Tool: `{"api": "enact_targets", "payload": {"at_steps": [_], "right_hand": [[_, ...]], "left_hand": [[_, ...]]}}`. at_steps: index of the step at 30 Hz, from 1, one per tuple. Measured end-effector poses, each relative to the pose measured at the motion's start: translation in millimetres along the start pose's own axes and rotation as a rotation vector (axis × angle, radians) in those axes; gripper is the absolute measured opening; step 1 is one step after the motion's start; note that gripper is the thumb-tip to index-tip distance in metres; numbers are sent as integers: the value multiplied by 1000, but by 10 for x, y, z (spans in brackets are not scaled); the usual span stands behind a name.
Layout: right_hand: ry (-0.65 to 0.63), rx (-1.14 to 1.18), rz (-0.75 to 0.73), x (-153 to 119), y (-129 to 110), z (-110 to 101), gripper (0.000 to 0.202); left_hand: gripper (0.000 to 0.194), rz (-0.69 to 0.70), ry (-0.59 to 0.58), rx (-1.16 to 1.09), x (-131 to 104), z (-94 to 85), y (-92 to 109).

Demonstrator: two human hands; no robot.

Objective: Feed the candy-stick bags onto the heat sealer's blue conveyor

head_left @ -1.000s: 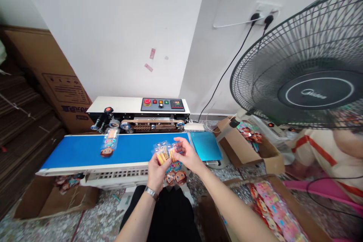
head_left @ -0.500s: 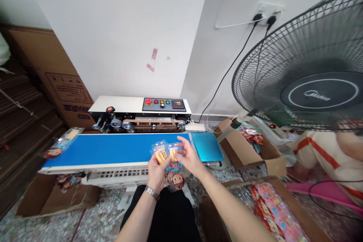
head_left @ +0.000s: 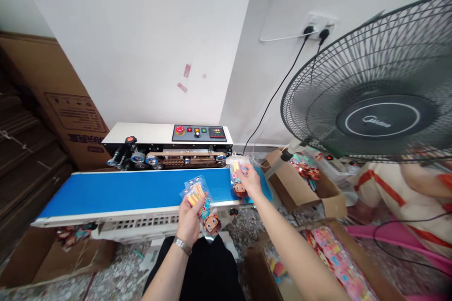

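My left hand [head_left: 189, 220] grips a few clear packets [head_left: 209, 211] with yellow sticks and a cartoon face printed on them, over the near edge of the blue conveyor belt [head_left: 141, 190]. Held in my right hand [head_left: 250, 180] is one similar packet [head_left: 239, 189], upright at the right end of the belt, just beyond the sealing machine [head_left: 165, 134]. That packet's top edge is near the machine's right-hand roller; I cannot tell whether they touch.
A large fan [head_left: 381, 113] stands at the right. An open carton [head_left: 300, 188] of packets sits beneath it, another carton [head_left: 339, 263] nearer me. Below the belt's left end is a third carton [head_left: 81, 258]. A co-worker's clothed leg [head_left: 391, 193] shows at the far right.
My right hand has drawn one packet away from the left hand's bunch and moved it right, over the belt's end. The packet at the belt's left end is gone from the belt.
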State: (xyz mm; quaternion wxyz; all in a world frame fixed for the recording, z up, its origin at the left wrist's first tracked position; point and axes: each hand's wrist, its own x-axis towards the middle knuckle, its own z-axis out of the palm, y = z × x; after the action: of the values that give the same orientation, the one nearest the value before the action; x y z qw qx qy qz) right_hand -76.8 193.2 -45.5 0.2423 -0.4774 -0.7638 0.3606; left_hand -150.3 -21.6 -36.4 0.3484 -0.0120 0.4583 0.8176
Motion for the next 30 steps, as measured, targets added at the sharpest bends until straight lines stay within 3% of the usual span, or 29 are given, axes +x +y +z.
{"api": "enact_targets", "payload": {"at_steps": [3, 6, 8, 10, 12, 14, 17, 19, 22, 26, 30], "right_hand": [[-58, -90, -22, 126, -78, 95, 29], [-97, -98, -119, 64, -235, 201, 37], [-126, -60, -247, -94, -342, 227, 40], [-259, 74, -369, -334, -422, 231, 36], [-451, 229, -428, -598, -459, 242, 29], [-525, 318, -425, -796, -447, 273, 23], [-373, 384, -336, -811, -345, 304, 22], [-202, 366, -246, -633, -240, 265, 25], [16, 115, -109, -261, -92, 132, 24], [29, -79, -80, 80, -38, 62, 16], [-42, -110, -114, 122, -169, 194, 11]], "left_hand": [[35, -25, -48, -50, -3, -3, -14], [34, -44, -93, -69, -13, 0, -19], [34, -43, -103, -65, -18, 4, -14], [35, -30, -100, -55, -19, 7, -7], [36, -11, -98, -51, -17, 9, -5], [37, -3, -107, -52, -13, 5, -14], [36, -6, -68, -60, -1, -15, -41], [36, -20, -17, -58, 9, -34, -58], [37, -45, 4, -27, 16, -53, -65], [35, -49, -25, 13, 9, -43, -52], [31, -54, -63, -29, 3, -29, -44]]}}
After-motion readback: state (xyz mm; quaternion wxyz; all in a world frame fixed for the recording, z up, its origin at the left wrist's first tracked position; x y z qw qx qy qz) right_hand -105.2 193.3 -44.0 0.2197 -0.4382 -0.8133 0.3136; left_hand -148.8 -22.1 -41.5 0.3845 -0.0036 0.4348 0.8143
